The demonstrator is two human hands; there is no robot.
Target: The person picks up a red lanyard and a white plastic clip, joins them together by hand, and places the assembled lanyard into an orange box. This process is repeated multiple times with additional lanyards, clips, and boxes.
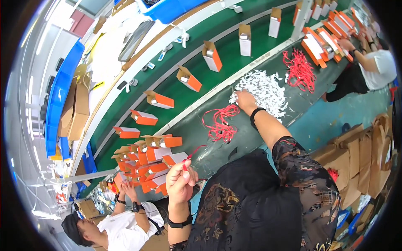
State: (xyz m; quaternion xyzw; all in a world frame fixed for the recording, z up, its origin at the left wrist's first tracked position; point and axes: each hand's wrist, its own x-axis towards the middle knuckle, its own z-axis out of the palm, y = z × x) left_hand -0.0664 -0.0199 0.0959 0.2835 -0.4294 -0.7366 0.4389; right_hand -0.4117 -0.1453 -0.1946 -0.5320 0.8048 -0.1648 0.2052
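My left hand [181,184] is raised in front of my body, its fingers pinched on a thin red cord [185,166] with an end sticking up. My right hand [245,101] reaches forward to the left edge of a pile of small white pieces [266,90], its fingertips down among them. The fingers look curled, but what lies between them is hidden. Left of that pile, on the dark green work surface [201,155], is a tangled heap of red cords [223,125].
Open orange-and-white boxes [212,56] stand in a row along the green conveyor [228,46]; several more cluster [146,161] at left. Another red cord heap [299,70] lies beyond the white pile. Co-workers sit at left [121,226] and far right [377,69]. Brown cartons [356,159] stand at right.
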